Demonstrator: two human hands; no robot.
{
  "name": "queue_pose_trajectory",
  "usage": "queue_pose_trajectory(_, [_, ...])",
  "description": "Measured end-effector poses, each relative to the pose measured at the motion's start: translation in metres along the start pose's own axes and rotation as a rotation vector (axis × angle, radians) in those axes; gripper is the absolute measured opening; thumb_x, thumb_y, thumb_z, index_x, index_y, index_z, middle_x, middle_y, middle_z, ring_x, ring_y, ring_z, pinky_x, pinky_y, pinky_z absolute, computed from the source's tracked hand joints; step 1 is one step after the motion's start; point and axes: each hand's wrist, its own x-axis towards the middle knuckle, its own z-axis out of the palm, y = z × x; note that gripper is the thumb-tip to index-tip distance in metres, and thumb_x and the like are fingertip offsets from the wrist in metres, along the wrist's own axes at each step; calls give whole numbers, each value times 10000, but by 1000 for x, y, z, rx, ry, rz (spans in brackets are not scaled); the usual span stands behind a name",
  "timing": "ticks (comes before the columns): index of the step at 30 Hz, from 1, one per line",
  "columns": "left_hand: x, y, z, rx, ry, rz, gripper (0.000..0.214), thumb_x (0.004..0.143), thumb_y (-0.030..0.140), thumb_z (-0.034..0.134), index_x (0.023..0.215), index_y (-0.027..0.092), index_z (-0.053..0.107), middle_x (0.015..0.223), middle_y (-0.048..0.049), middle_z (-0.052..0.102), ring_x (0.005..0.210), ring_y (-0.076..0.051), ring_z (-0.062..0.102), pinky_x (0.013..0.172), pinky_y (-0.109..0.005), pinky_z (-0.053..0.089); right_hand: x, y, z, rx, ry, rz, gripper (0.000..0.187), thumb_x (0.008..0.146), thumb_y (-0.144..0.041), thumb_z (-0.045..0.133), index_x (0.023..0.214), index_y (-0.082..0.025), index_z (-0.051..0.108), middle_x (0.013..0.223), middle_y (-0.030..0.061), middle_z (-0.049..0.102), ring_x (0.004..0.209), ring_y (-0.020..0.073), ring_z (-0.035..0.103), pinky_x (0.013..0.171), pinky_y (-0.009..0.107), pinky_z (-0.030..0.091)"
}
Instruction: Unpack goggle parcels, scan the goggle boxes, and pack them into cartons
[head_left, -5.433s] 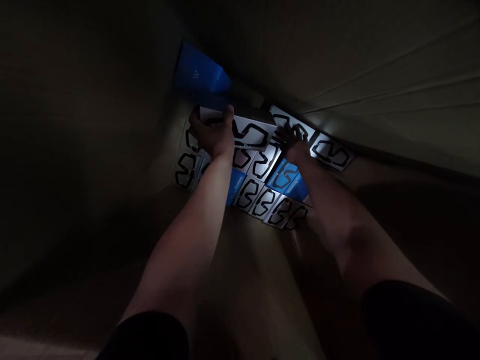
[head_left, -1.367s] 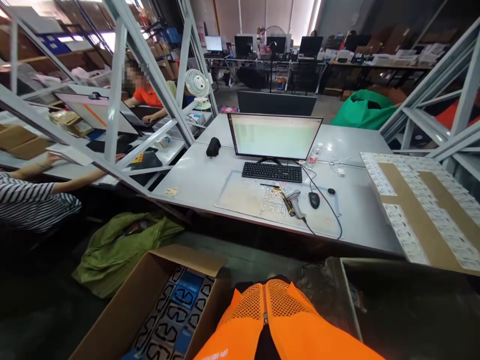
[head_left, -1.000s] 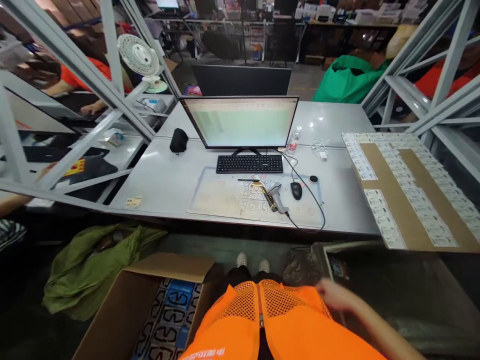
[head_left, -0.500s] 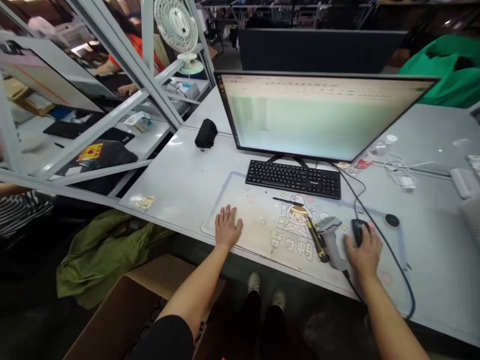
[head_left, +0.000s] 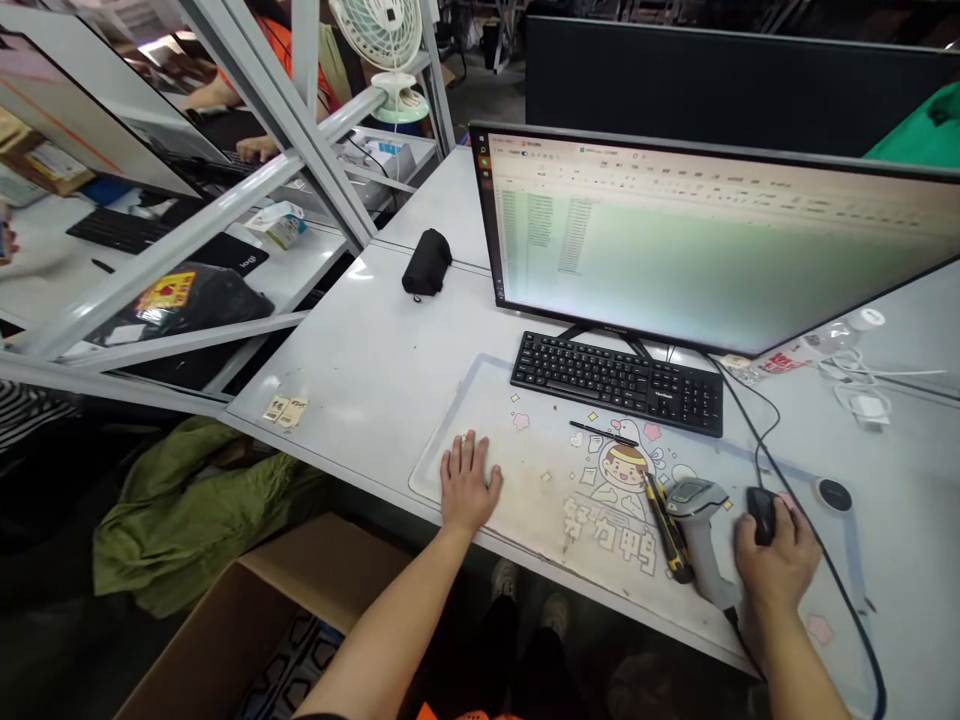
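My left hand (head_left: 469, 484) lies flat on the printed desk mat (head_left: 525, 497), fingers spread and holding nothing. My right hand (head_left: 775, 560) is closed over a black computer mouse (head_left: 761, 514) at the mat's right side. Just left of that hand, a grey barcode scanner (head_left: 696, 525) lies on the mat beside a yellow-and-black utility knife (head_left: 666, 528). A black keyboard (head_left: 616, 383) sits beyond the mat, under a monitor (head_left: 675, 240) showing a spreadsheet.
An open cardboard box (head_left: 247, 610) sits on the floor below the desk's front edge, next to a crumpled green cloth (head_left: 191, 520). A black pouch (head_left: 427, 262) lies on the desk. Grey steel shelving (head_left: 285, 120) stands left, with a co-worker's hand (head_left: 259, 149) beyond it.
Earlier, both hands were down among boxed packages. Now both rest on the desk. Since the last frame, my right hand has closed on the mouse, and the view has moved closer to the desk.
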Motion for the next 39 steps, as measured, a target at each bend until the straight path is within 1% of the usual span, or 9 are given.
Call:
queue_pose_trajectory(6, [0, -1, 0, 0, -17, -4, 613, 1058, 392, 487, 1629, 175, 542, 1789, -113, 320, 1681, -355, 249, 1376, -583, 172, 0, -2, -1, 39, -1, 20, 647, 904, -383, 664, 1463, -60, 612, 1437, 315, 619, 1333, 486, 603, 1091, 653, 473])
queue_pose_trajectory(9, [0, -1, 0, 12, -10, -2, 608, 1061, 395, 484, 1628, 183, 543, 1789, -103, 322, 1681, -345, 252, 1377, -573, 176, 0, -2, -1, 38, -5, 26, 647, 921, -403, 670, 1471, -67, 615, 1436, 316, 618, 1339, 489, 601, 1098, 663, 473])
queue_pose_trajectory(14, [0, 0, 0, 15, -1, -2, 599, 1056, 387, 494, 1623, 200, 549, 1787, -96, 331, 1679, -337, 262, 1377, -566, 182, -1, 0, 0, 8, -12, 3, 647, 942, -419, 666, 1480, -62, 634, 1464, 321, 601, 1329, 489, 601, 1063, 633, 497])
queue_pose_trajectory(19, [0, -1, 0, -3, -10, -10, 604, 1055, 383, 491, 1626, 194, 544, 1787, -104, 333, 1681, -341, 255, 1378, -569, 175, 0, -4, -1, 33, -9, 17, 637, 936, -436, 646, 1447, -56, 630, 1441, 307, 604, 1299, 467, 596, 1039, 596, 482])
queue_pose_trajectory(22, [0, -1, 0, -10, -14, -6, 606, 1052, 384, 494, 1623, 186, 549, 1785, -114, 335, 1680, -350, 256, 1377, -575, 176, 1, -6, -1, 39, -9, 19, 636, 930, -443, 638, 1441, -66, 619, 1426, 303, 603, 1287, 471, 591, 1021, 598, 479])
queue_pose_trajectory(29, [0, -2, 3, 0, 27, 1, 595, 1048, 375, 496, 1611, 193, 568, 1774, -115, 361, 1673, -339, 278, 1375, -563, 193, 3, -10, -3, 20, -10, 15, 632, 923, -444, 636, 1424, -58, 624, 1403, 317, 621, 1272, 468, 612, 1026, 599, 487])
queue_pose_trajectory(35, [0, -4, 4, 20, 57, 18, 594, 1038, 378, 497, 1588, 172, 591, 1749, -140, 411, 1656, -357, 311, 1353, -579, 230, 5, -15, -2, 52, 9, 79, 635, 929, -507, 607, 1420, -105, 635, 1412, 305, 626, 1288, 487, 613, 1043, 657, 500])
queue_pose_trajectory(37, [2, -3, 3, 31, 65, 16, 593, 1037, 387, 479, 1573, 164, 602, 1737, -147, 434, 1649, -357, 325, 1350, -576, 232, 13, -22, -5, 70, 3, 104, 635, 934, -544, 589, 1404, -120, 638, 1407, 300, 630, 1298, 474, 610, 1060, 655, 506])
queue_pose_trajectory(39, [4, -1, 2, 37, 66, 19, 602, 1036, 404, 458, 1564, 151, 601, 1728, -160, 445, 1644, -362, 330, 1345, -579, 232, 22, -35, -14, 100, -15, 153, 637, 941, -557, 565, 1401, -120, 631, 1401, 296, 632, 1315, 452, 602, 1095, 655, 496])
